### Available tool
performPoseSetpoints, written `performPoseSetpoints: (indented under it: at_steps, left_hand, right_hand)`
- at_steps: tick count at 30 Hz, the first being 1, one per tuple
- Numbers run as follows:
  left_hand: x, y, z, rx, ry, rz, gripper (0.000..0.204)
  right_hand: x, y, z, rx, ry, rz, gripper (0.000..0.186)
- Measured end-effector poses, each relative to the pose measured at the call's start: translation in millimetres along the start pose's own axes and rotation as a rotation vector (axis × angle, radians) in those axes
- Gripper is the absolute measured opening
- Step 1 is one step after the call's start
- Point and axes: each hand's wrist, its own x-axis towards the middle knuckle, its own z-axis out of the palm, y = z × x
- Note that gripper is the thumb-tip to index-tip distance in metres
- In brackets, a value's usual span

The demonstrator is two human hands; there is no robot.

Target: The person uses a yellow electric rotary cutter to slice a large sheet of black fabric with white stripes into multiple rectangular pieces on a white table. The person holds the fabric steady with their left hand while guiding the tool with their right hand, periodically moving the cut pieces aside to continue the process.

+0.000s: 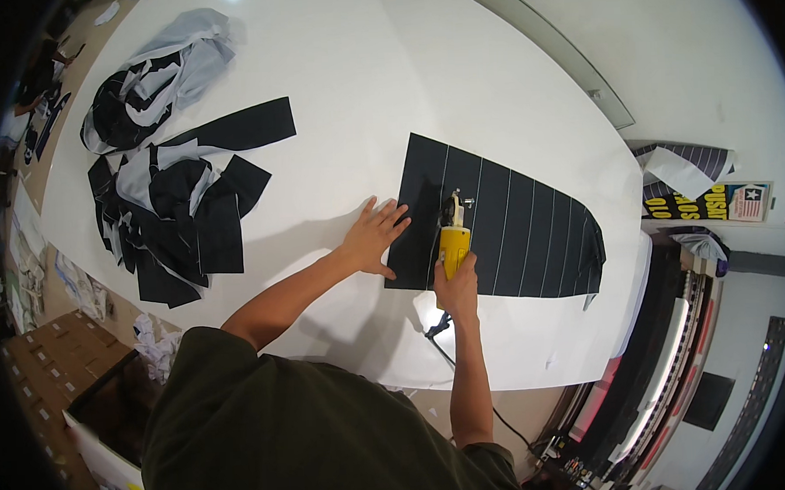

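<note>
A yellow handheld electric fabric cutter (456, 247) is gripped in my right hand (457, 288), my fingers wrapped round its body. Its metal head rests over a black fabric sheet (523, 230) marked with pale parallel lines, near the leftmost lines. The blade's exact contact with the cloth is hidden. My left hand (375, 237) lies flat with fingers spread, its fingertips on the left edge of the fabric. From the cutter's lower end a black cord (450, 356) runs down past the table edge.
On the white table (332, 64), black and grey fabric pieces (185, 210) lie heaped at left, with a grey-and-black bundle (157, 76) behind. Brown cartons (60, 365) stand lower left. Fabric rolls (669, 355) and a striped cloth (687, 164) are at right. Another person is partly visible far left.
</note>
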Motion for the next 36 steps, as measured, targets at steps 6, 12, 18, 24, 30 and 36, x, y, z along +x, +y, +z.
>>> performPoseSetpoints:
  at_steps: [6,12,18,24,30,36]
  left_hand:
    - [0,0,-1,-0.01,0.016,-0.001,0.127]
    - [-1,0,-5,-0.017,0.008,-0.003,0.127]
    - [-2,1,-8,-0.023,0.004,-0.011,0.126]
    - [-4,2,-12,-0.046,-0.007,-0.016,0.125]
    - [-2,2,-6,-0.025,-0.001,-0.031,0.127]
    - [4,1,-1,0.003,0.037,-0.003,0.128]
  right_hand:
    - [37,-12,-3,-0.003,-0.025,0.022,0.051]
    - [72,-25,-6,-0.015,-0.026,0.03,0.053]
    - [100,-39,-9,-0.026,-0.036,0.049,0.053]
    - [129,-37,-5,-0.035,0.004,-0.03,0.054]
    - [148,-39,-1,-0.048,0.031,-0.047,0.056]
    - [176,-43,-6,-0.039,0.035,0.011,0.06]
